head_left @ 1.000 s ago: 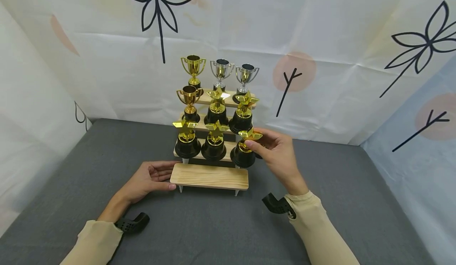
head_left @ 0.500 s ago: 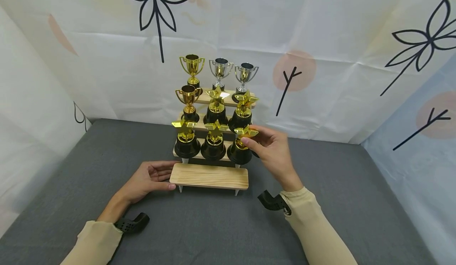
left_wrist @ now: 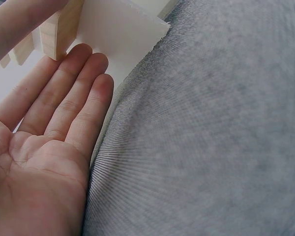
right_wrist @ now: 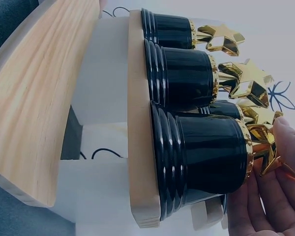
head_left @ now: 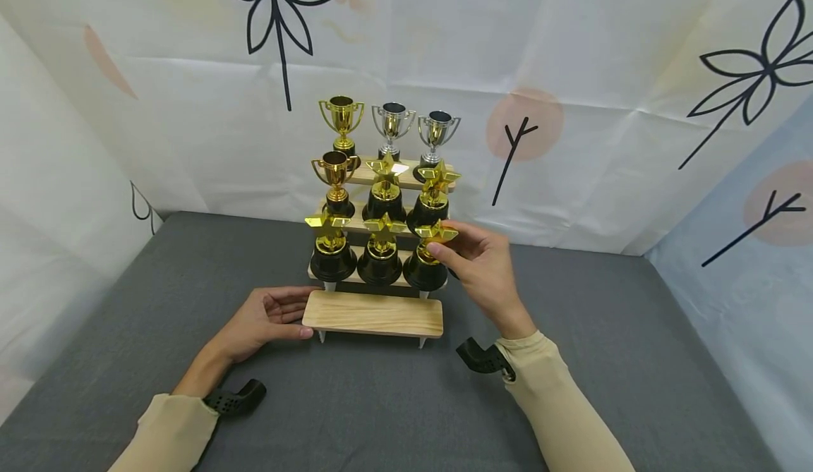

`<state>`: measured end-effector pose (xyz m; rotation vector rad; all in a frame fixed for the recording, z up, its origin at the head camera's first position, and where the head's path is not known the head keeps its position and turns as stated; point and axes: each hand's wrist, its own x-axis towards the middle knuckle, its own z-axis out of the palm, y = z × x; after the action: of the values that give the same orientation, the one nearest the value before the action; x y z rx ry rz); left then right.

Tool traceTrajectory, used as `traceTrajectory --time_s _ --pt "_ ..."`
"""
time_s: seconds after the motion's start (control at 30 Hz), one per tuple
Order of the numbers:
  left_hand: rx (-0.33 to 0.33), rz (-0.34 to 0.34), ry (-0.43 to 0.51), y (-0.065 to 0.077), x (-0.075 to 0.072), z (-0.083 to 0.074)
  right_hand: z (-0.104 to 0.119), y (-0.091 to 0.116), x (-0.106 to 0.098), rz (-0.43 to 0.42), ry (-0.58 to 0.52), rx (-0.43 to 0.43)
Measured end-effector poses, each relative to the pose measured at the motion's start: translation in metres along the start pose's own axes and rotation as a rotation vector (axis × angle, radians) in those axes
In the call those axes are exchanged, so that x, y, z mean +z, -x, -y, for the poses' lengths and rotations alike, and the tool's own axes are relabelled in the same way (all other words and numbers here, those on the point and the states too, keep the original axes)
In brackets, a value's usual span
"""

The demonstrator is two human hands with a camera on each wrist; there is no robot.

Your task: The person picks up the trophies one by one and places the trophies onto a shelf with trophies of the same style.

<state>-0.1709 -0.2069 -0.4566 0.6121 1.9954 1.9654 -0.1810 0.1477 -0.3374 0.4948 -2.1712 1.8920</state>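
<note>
A tiered display stand with wooden shelves (head_left: 375, 315) holds cup trophies and gold star trophies on black bases. At the right end of the second shelf from the bottom, my right hand (head_left: 485, 271) pinches the gold star of a star trophy (head_left: 425, 272). In the right wrist view, the black base (right_wrist: 206, 155) of that trophy meets the shelf (right_wrist: 140, 147), and thumb and fingers are around its star. My left hand (head_left: 267, 324) lies at the left end of the lowest shelf. Its fingers (left_wrist: 73, 93) are extended against the stand's side, palm showing.
Two more star trophies (head_left: 380, 264) stand left of the pinched one. Behind them, a bronze-coloured cup (head_left: 336, 168) and further stars share a shelf. A gold cup (head_left: 343, 116) and silver cups (head_left: 392, 123) top the stand. Grey cloth (head_left: 356, 415) covers the table; a printed sheet hangs behind.
My right hand has shifted left and slightly away from me, bringing the star trophy from the shelf's right front edge onto the shelf. The left hand has stayed put.
</note>
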Motion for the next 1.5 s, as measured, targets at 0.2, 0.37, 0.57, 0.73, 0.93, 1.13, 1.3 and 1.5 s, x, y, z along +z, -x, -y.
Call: traceTrajectory --time_s 0.2,0.37,0.57,0.73,0.93,1.13,1.3,1.5 --pt "0.003 -0.001 -0.003 0.0 0.0 0.0 -0.001 0.0 0.0 0.006 -0.015 -0.01" --pt "0.0 0.005 0.002 -0.001 0.001 0.0 -0.001 0.001 0.0 -0.01 -0.027 -0.013" --pt "0.003 0.008 0.003 -0.002 0.001 0.0 -0.001 0.005 -0.005 -0.026 -0.047 -0.013" --pt "0.01 0.01 0.004 -0.002 0.001 0.001 -0.003 0.011 -0.012 -0.054 -0.061 -0.012" --pt "-0.01 -0.001 0.011 -0.001 0.001 0.001 -0.007 0.014 -0.019 -0.063 -0.063 -0.007" --pt "-0.017 -0.006 0.007 0.0 0.001 0.0 -0.011 0.012 -0.03 -0.1 -0.119 -0.016" --pt "-0.01 -0.008 0.002 0.0 0.001 0.0 -0.015 0.011 -0.041 -0.151 -0.141 -0.036" --pt "-0.006 -0.003 -0.004 0.0 0.0 0.001 -0.026 0.008 -0.054 -0.23 -0.122 -0.045"
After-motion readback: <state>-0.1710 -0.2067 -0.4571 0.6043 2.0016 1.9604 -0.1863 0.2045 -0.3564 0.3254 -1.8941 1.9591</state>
